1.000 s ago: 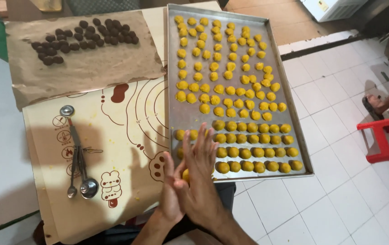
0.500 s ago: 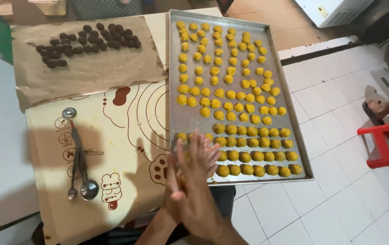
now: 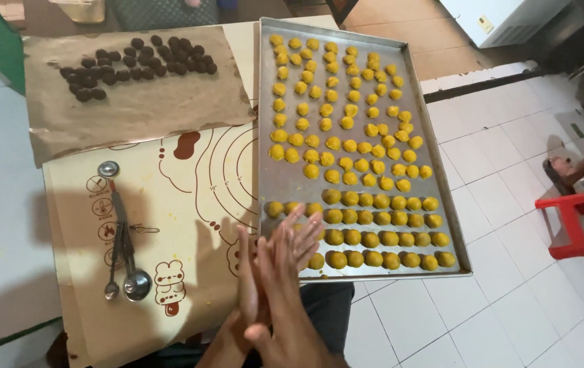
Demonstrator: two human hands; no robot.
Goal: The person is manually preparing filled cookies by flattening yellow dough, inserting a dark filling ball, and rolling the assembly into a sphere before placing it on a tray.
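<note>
the left hand (image 3: 251, 286) and right hand (image 3: 292, 286) press palm to palm over the near edge of a metal tray (image 3: 275, 187) of yellow dough balls (image 3: 360, 204). measuring spoons (image 3: 123, 238) lie on a printed baking mat (image 3: 190, 197), with dark balls (image 3: 135, 65) on brown paper (image 3: 142, 109) beyond.

— Where was there room to pass?
— Over the baking mat (image 3: 190, 197), between the measuring spoons (image 3: 123, 235) and the metal tray (image 3: 275, 180).
— And what stood in the way?
— Yellow dough balls (image 3: 360, 197) crowded the tray; dark balls (image 3: 135, 63) filled the brown paper (image 3: 135, 112).
</note>
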